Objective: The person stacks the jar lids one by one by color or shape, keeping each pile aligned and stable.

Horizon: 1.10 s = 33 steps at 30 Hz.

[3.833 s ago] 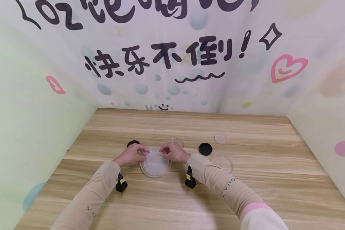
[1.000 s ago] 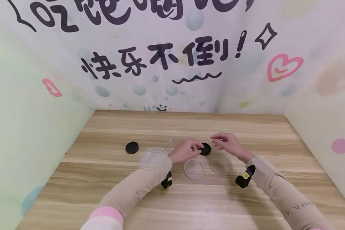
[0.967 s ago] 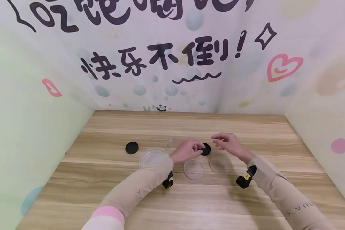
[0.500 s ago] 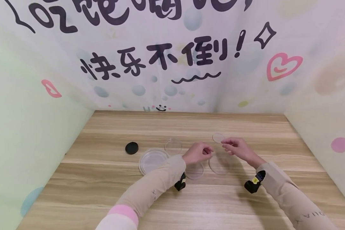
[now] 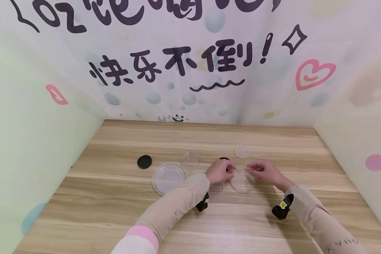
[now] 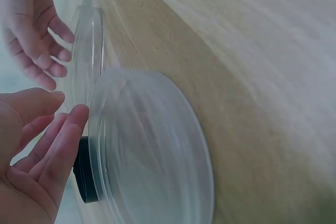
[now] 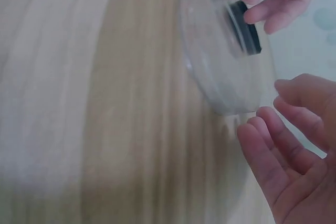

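Clear plastic round dish lies between the left hand and right hand, both relaxed, empty; I see neither clearly nearer.

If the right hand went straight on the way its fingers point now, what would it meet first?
Probably the left hand opposite; depth is unclear, so the right hand might touch the clear round dish below first.

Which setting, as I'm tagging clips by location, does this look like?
Probably a small booth set up for filming handwork: a wood-grain tabletop, a pale printed backdrop at its back and sides, and a black device on each wrist, possibly a camera.
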Each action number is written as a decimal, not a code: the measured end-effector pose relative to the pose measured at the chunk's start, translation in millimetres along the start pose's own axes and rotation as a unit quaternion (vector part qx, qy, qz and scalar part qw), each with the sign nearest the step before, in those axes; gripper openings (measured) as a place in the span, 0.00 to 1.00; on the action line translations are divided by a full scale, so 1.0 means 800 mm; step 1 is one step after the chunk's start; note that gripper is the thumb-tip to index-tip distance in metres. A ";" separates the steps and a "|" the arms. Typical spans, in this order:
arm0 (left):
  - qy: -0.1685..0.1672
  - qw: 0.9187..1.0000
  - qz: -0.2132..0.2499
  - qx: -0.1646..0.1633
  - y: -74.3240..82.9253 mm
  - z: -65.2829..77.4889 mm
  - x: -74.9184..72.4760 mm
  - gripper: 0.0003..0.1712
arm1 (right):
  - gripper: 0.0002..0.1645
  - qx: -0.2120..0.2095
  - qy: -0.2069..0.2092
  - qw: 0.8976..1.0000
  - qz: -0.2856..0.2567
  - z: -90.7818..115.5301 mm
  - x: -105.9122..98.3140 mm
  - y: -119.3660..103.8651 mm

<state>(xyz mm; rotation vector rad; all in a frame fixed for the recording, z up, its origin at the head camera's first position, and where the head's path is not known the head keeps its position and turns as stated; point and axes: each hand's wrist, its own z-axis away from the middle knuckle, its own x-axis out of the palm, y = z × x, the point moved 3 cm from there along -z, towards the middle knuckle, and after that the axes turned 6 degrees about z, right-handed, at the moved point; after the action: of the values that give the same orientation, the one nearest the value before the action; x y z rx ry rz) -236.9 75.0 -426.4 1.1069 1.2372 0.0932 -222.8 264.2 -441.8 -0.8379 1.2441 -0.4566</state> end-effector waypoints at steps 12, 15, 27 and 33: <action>0.018 0.999 -0.028 -0.011 -0.006 -0.004 0.009 0.11 | 0.12 0.011 -0.015 1.000 -0.007 0.003 0.008 0.007; 0.018 0.999 -0.029 -0.013 -0.006 -0.003 0.010 0.11 | 0.12 0.013 -0.015 1.000 -0.016 0.003 0.008 0.007; -0.004 0.998 -0.027 -0.049 -0.004 -0.001 0.014 0.16 | 0.11 0.033 -0.017 0.999 -0.017 0.006 0.007 0.009; -0.017 0.997 -0.019 -0.075 -0.003 -0.002 0.016 0.18 | 0.13 0.045 -0.017 0.998 -0.027 0.007 0.006 0.011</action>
<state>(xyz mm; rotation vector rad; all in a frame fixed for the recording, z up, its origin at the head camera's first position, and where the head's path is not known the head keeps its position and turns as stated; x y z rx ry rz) -234.3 82.2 -437.1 0.9519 1.2009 0.1355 -216.8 267.8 -451.0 -0.8011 1.1636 -0.5362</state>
